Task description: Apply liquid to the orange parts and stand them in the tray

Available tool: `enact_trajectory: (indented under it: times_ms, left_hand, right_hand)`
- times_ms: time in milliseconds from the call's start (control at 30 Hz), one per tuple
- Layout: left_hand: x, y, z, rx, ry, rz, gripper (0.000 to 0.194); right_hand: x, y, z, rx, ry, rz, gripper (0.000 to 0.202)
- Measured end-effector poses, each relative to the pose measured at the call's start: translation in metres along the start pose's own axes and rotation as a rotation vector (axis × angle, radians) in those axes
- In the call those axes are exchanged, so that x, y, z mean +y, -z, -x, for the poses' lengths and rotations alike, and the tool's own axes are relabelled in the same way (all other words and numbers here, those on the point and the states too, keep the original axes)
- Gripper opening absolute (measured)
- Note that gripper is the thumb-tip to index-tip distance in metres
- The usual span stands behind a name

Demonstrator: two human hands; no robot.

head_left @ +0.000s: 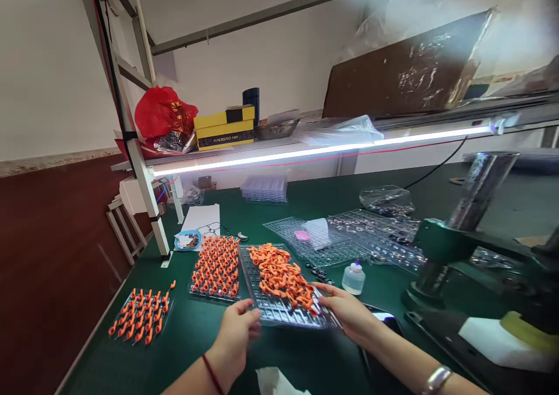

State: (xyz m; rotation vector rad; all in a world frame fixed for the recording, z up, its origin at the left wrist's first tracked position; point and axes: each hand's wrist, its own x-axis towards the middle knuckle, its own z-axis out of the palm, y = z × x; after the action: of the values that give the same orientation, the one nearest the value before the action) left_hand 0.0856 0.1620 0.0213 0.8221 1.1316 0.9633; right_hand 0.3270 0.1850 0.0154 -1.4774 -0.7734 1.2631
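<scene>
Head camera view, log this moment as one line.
left hand: grips clear tray near edge | right hand: holds tray's right edge | tray: loose orange clips piled | surface: green table

clear grid tray [279, 309] | flat on green table | loose orange parts [282, 277] heaped on top

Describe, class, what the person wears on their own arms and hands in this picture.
Both forearms are bare, with no sleeves or gloves in view. The left hand has a thin dark red cord around its wrist. The right hand has a shiny silver metal bangle at its wrist. No rings show on the fingers.
</scene>
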Motion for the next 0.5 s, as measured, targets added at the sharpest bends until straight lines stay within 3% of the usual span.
enact_trajectory:
  times_ms: [200, 300, 400, 500]
  left_hand:
    - [0.021, 0.029, 0.06, -0.087, -0.007, 0.166, 0.046]
    - [0.027, 0.051, 0.096, -0.096, -0.019, 0.209, 0.062]
    - [0.022, 0.082, 0.131, -0.087, -0.013, 0.217, 0.078]
    - [0.009, 0.12, 0.154, -0.037, 0.016, 0.162, 0.08]
  right_hand:
    - [-0.017, -0.008, 0.048, -0.183, -0.099, -0.132, 0.013]
    - [-0.013, -0.023, 0.079, -0.287, -0.115, -0.167, 0.031]
    - [0.009, -0.046, 0.112, -0.368, -0.114, -0.169, 0.051]
    - [0.047, -0.068, 0.139, -0.396, -0.065, -0.144, 0.056]
